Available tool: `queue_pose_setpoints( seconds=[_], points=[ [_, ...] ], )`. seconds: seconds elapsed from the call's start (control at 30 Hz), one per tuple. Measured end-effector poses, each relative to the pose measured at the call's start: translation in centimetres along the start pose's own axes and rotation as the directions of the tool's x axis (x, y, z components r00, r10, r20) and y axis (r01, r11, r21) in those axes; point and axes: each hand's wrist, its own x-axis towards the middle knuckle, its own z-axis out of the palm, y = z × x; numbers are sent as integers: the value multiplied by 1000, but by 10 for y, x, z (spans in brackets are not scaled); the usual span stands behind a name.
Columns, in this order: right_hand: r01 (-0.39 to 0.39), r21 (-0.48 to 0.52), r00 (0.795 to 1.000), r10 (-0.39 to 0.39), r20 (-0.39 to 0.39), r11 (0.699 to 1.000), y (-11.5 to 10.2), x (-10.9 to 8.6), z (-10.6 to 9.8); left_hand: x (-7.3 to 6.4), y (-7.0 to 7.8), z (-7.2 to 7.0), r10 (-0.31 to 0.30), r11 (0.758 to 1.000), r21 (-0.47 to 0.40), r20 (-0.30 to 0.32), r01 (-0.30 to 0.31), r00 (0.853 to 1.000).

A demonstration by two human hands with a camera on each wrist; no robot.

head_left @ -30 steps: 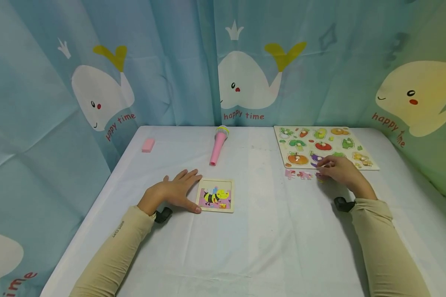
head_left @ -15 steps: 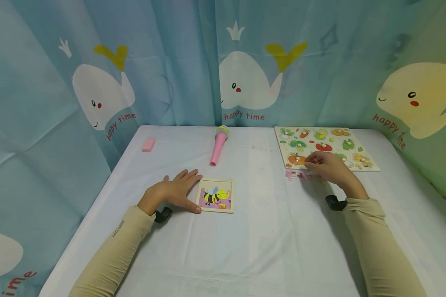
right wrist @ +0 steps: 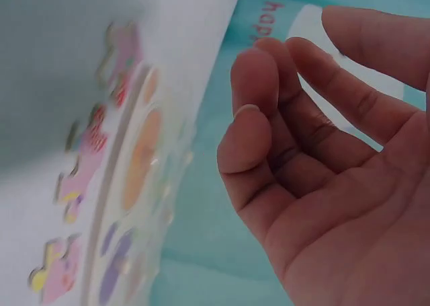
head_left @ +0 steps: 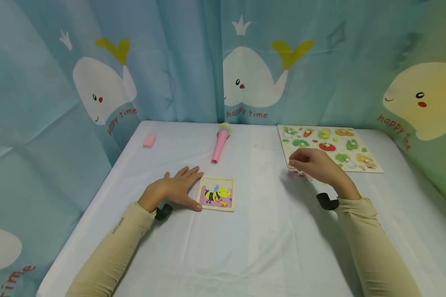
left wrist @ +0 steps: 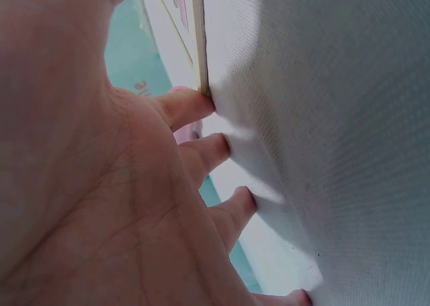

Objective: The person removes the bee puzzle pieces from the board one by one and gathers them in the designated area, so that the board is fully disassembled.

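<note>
My left hand (head_left: pixel 176 192) lies spread at the left side of a small square wooden bee puzzle (head_left: pixel 215 209). Its thumb is at the lower left corner, another finger at the upper left. In the left wrist view, several fingertips (left wrist: pixel 243 200) rest on the white cloth and one meets the puzzle's wooden edge (left wrist: pixel 199 44). My right hand (head_left: pixel 316 165) hovers over the near left corner of a vegetable peg puzzle board (head_left: pixel 375 167). Its fingers are loosely bent, thumb close to the forefinger; nothing shows between them. Below lie several pink jigsaw pieces (right wrist: pixel 62 271), partly hidden by the hand in the head view.
A pink toy microphone (head_left: pixel 219 144) lies at the back middle of the white-covered table (head_left: pixel 260 247). A pink block (head_left: pixel 149 141) sits at the back left. Whale-printed curtains (head_left: pixel 186 62) close off the back and sides.
My right hand has moved left and slightly up, from over the pieces' right end to the board's near left corner. The left hand has stayed in place. The head view has shifted slightly.
</note>
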Motion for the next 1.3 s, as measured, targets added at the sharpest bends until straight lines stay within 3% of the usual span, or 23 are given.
queue_pose_setpoints(
  seconds=[0.17,0.53,0.8,1.3],
  points=[
    [20,30,999,-21,28,999,-18,2,5,1,1,-2,-2,1000,8,3,2,1000],
    [177,7,981,-177,72,984,-57,29,36,1,1,-2,-13,1000,7,4,13,1000],
    [283,36,951,-285,120,958,-83,39,68,2,-1,-3,-6,1000,-7,7,6,1000],
    [376,83,896,-385,222,923,-121,48,109,-1,0,-5,-9,1000,9,14,9,1000]
  ],
)
